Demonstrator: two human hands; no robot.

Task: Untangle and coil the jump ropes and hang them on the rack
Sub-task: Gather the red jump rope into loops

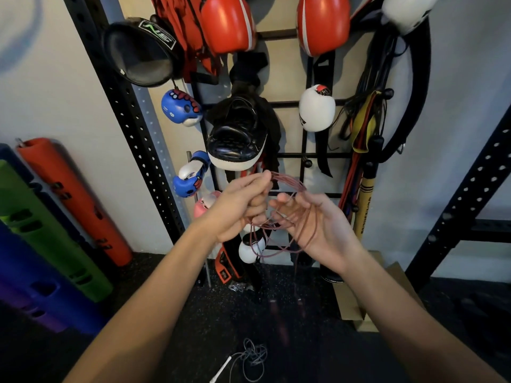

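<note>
- While the left hand [243, 205] gripped the maroon jump rope [293, 180] in curled fingers at the centre of the frame, the right hand [315, 222] lay relaxed, palm up, just beside it, with loops draped over its fingers.
- The coil hung between both hands, its tails trailing straight down.
- The rack [331, 155] stood directly above, crowded with boxing gloves [226, 23].
- A grey jump rope [253, 355] lay tangled on the dark floor [166, 313], at bottom centre.

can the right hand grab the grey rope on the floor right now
Probably not yet: the right hand has red rope loops draped over it, and the grey rope lies uncovered on the floor well below it.
</note>
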